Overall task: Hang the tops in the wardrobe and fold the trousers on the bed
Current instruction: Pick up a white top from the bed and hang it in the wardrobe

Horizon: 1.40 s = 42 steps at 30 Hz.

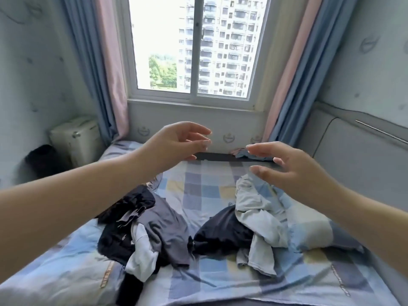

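Note:
Two heaps of clothes lie on the checked bed (205,191). The left heap (143,230) is mostly dark navy and grey garments with a white piece tucked in. The right heap (249,226) has a dark navy garment under pale grey-blue ones. My left hand (176,142) and my right hand (287,162) are both raised in the air above the bed, fingers spread and relaxed, holding nothing. The two hands face each other, well above the heaps. No wardrobe is in view.
A window (194,47) with pink and blue curtains is straight ahead. A padded headboard (353,155) runs along the right. A white appliance (77,138) and a dark round object (42,160) stand at the left of the bed.

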### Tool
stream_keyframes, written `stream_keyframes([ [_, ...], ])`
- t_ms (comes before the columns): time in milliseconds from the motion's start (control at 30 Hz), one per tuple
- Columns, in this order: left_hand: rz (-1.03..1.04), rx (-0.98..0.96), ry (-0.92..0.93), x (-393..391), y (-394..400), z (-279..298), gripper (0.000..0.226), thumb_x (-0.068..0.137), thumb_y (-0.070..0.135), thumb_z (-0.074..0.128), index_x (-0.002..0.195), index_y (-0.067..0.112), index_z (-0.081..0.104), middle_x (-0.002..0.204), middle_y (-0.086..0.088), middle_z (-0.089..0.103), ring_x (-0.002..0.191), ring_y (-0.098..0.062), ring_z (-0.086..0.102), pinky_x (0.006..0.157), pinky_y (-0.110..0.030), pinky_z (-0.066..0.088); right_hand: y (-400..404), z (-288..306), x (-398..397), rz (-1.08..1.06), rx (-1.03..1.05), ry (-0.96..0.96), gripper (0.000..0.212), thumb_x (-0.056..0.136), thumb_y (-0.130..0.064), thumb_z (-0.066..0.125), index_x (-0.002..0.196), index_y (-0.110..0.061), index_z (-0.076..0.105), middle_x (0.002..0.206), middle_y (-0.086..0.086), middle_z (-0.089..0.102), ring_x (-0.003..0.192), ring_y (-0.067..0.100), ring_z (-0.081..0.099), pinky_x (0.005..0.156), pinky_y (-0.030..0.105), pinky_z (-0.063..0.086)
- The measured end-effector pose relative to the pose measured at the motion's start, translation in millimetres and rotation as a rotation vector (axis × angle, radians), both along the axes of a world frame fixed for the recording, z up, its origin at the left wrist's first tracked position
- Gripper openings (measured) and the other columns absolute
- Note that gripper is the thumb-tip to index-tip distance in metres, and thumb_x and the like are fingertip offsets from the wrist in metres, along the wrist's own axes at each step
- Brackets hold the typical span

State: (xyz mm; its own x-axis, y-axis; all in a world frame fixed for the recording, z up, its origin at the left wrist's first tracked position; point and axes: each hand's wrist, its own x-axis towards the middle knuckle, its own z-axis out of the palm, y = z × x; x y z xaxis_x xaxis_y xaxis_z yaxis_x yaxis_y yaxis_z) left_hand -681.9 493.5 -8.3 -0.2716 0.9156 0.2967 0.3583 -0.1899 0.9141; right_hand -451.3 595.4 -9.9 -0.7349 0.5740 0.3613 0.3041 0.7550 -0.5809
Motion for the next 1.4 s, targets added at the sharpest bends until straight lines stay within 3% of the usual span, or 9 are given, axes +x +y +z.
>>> stream_keyframes([
  [200, 0.241, -0.140, -0.066, -76, 27, -37, 0.019, 0.089, 0.015, 0.063, 0.108, 0.018, 0.063, 0.105, -0.004, 0.070, 0.091, -0.011, 0.065, 0.084, -0.028, 0.055, 89, -53, -97, 0.138, -0.107, -0.051, 0.039, 0.084, -0.028, 0.068, 0.121, -0.030, 0.059, 0.118, -0.015, 0.059, 0.112, -0.003, 0.052, 0.089, 0.008, 0.033],
  [467, 0.517, -0.272, -0.196, -147, 13, -103, 0.021, 0.090, 0.021, 0.063, 0.111, 0.019, 0.063, 0.109, -0.003, 0.070, 0.092, -0.007, 0.067, 0.082, -0.025, 0.055, 135, -115, -212, 0.335, -0.228, -0.157, 0.031, 0.083, -0.028, 0.068, 0.111, -0.037, 0.057, 0.112, -0.017, 0.059, 0.103, -0.006, 0.053, 0.078, -0.003, 0.033],
  [667, 0.582, -0.324, -0.333, -177, -2, -149, 0.018, 0.089, 0.021, 0.065, 0.106, 0.021, 0.064, 0.106, -0.002, 0.070, 0.090, -0.006, 0.068, 0.072, -0.018, 0.054, 127, -158, -272, 0.412, -0.331, -0.218, 0.030, 0.085, -0.031, 0.068, 0.110, -0.042, 0.056, 0.112, -0.023, 0.058, 0.105, -0.009, 0.052, 0.087, 0.008, 0.031],
  [800, 0.587, -0.392, -0.404, -210, -12, -192, 0.015, 0.088, 0.023, 0.066, 0.103, 0.024, 0.065, 0.103, 0.000, 0.072, 0.091, -0.006, 0.068, 0.073, -0.021, 0.053, 118, -196, -305, 0.380, -0.391, -0.295, 0.033, 0.087, -0.031, 0.066, 0.119, -0.033, 0.058, 0.116, -0.016, 0.059, 0.109, -0.001, 0.053, 0.091, 0.014, 0.033],
  [900, 0.597, -0.460, -0.491, -244, -18, -236, 0.013, 0.089, 0.020, 0.066, 0.101, 0.024, 0.066, 0.102, 0.002, 0.071, 0.086, -0.003, 0.068, 0.071, -0.020, 0.052, 108, -234, -328, 0.322, -0.431, -0.362, 0.036, 0.088, -0.029, 0.065, 0.124, -0.026, 0.058, 0.118, -0.013, 0.060, 0.109, 0.001, 0.054, 0.083, 0.006, 0.033],
  [1100, 0.693, -0.616, -0.899, -319, -21, -332, 0.008, 0.094, 0.016, 0.059, 0.101, 0.018, 0.063, 0.097, 0.002, 0.069, 0.087, -0.011, 0.064, 0.081, -0.030, 0.051, 84, -323, -381, 0.149, -0.559, -0.539, 0.038, 0.088, -0.030, 0.066, 0.124, -0.023, 0.059, 0.121, -0.008, 0.060, 0.115, 0.006, 0.055, 0.095, 0.022, 0.039],
  [1233, 0.704, -0.757, -0.949, -355, -24, -396, 0.007, 0.094, 0.015, 0.058, 0.099, 0.018, 0.062, 0.095, 0.002, 0.068, 0.084, -0.011, 0.062, 0.075, -0.027, 0.049, 57, -389, -412, 0.047, -0.677, -0.608, 0.037, 0.086, -0.031, 0.066, 0.122, -0.024, 0.062, 0.108, -0.013, 0.063, 0.106, 0.004, 0.058, 0.086, 0.020, 0.041],
  [1400, 0.671, -0.919, -0.964, -365, -21, -473, 0.007, 0.093, 0.013, 0.059, 0.096, 0.019, 0.062, 0.092, -0.002, 0.065, 0.080, -0.011, 0.059, 0.071, -0.024, 0.046, 44, -472, -433, -0.077, -0.835, -0.707, 0.044, 0.087, -0.033, 0.064, 0.129, -0.022, 0.057, 0.127, -0.008, 0.058, 0.117, 0.007, 0.054, 0.093, 0.023, 0.042],
])
